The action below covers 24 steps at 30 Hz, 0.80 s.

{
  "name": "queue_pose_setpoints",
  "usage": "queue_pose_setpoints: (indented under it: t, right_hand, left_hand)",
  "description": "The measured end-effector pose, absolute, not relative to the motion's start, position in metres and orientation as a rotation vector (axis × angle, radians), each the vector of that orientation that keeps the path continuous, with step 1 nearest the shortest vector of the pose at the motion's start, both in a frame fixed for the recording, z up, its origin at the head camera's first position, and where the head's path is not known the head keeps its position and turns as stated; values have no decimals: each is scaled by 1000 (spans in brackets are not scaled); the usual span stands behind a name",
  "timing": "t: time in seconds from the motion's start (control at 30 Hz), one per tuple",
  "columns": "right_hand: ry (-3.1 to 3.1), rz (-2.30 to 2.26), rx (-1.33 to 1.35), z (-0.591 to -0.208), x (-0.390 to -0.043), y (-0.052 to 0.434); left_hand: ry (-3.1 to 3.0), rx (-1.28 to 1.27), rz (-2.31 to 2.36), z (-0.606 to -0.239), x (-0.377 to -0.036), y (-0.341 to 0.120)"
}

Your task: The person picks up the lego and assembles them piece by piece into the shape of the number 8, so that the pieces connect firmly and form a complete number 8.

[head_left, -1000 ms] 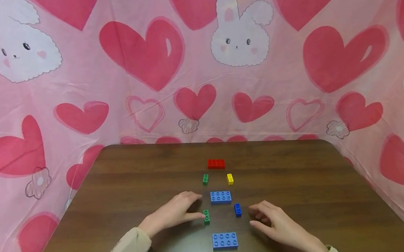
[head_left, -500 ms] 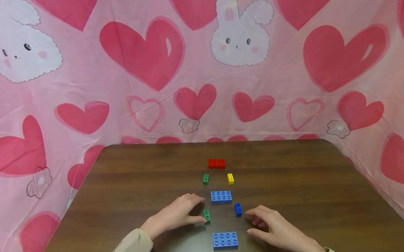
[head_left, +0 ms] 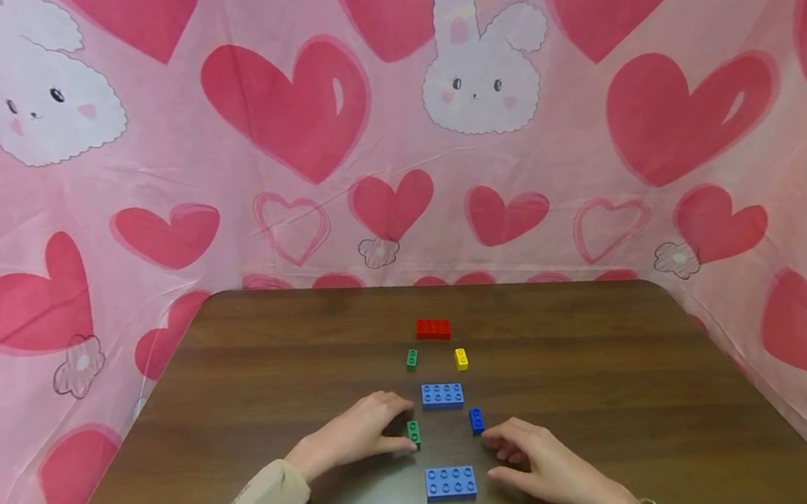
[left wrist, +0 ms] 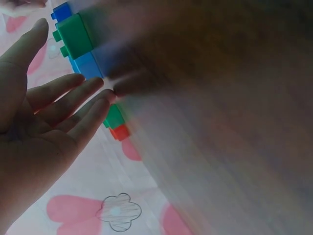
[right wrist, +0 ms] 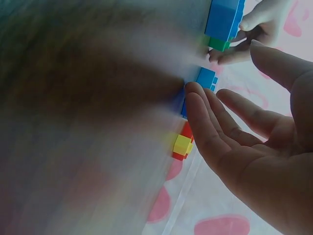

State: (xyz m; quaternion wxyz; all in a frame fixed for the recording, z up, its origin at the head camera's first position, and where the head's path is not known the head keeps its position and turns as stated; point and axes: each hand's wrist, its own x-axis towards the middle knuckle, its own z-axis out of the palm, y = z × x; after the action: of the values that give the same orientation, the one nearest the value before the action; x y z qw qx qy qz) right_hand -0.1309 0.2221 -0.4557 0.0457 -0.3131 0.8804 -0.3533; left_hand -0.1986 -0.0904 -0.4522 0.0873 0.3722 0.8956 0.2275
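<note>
My left hand (head_left: pixel 356 433) rests low at the table with fingers apart and relaxed. Its thumb tip is right at the nearer small green brick (head_left: pixel 414 431), which shows between thumb and fingers in the left wrist view as a green brick (left wrist: pixel 77 36) with studs. To the right, my right hand (head_left: pixel 550 462) has loosely bent fingers, and its fingertips are close beside the small dark blue brick (head_left: pixel 476 420). Nothing is gripped by either hand. A big blue eight-stud brick (head_left: pixel 450 483) lies nearest the body, between the hands; another big blue brick (head_left: pixel 441 395) lies farther forward.
Farther back on the brown wooden table (head_left: pixel 293 341) lie a small green brick (head_left: pixel 412 359), a small yellow brick (head_left: pixel 461 358) and a red eight-stud brick (head_left: pixel 432 329). A pink cloth (head_left: pixel 392 161) with hearts and rabbits hangs behind the table and at its sides.
My right hand has moved left, closer to the small dark blue brick. The left hand has shifted slightly right toward the near green brick. The bricks have stayed in place.
</note>
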Motion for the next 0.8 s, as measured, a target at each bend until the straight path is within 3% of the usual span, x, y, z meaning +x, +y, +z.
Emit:
queue_pose_setpoints:
  t: [0.6, 0.8]
  right_hand:
    - [2536, -1023, -809, -451, -134, 209]
    - [2528, -1036, -881, -452, -133, 204]
  left_hand:
    - [2691, 1151, 626, -452, -193, -88]
    - [2700, 1154, 630, -451, -192, -87]
